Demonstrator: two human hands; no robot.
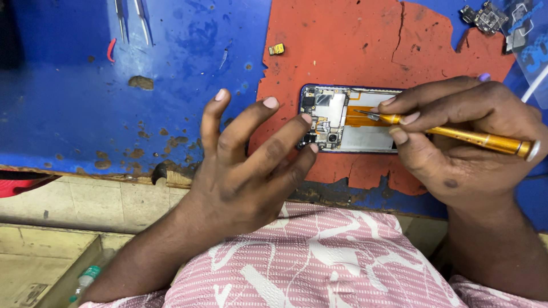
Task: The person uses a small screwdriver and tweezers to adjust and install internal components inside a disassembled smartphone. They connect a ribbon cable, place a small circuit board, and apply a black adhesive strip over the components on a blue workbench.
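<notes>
Gold-coloured metal catches the eye first: a slim screwdriver (pixel 456 134) lies pinched between the thumb, index and middle finger of the right hand (pixel 456 142), its fine tip resting on the opened phone (pixel 348 120), which lies flat on a worn red mat (pixel 342 51) laid over the chipped blue bench (pixel 68 102). With its back cover off, the phone shows a circuit board, an orange flex strip and a pale battery area. The left hand (pixel 245 165) sits at the phone's left end with its fingers spread apart; two fingertips touch that end near the camera module, while the others are lifted clear. Judging by its look, the phone is light, thin and stiff along its frame but fragile inside, so it is best steadied by the outer rim rather than by the board or the flex. The screwdriver seems light and smooth, likely slippery, and is well taken near its front as it is held now. Above and left of the phone a small yellow part (pixel 277 49) lies on the mat; far to its upper left lie tweezers (pixel 132 20), and to its upper right loose circuit pieces (pixel 486 17).
</notes>
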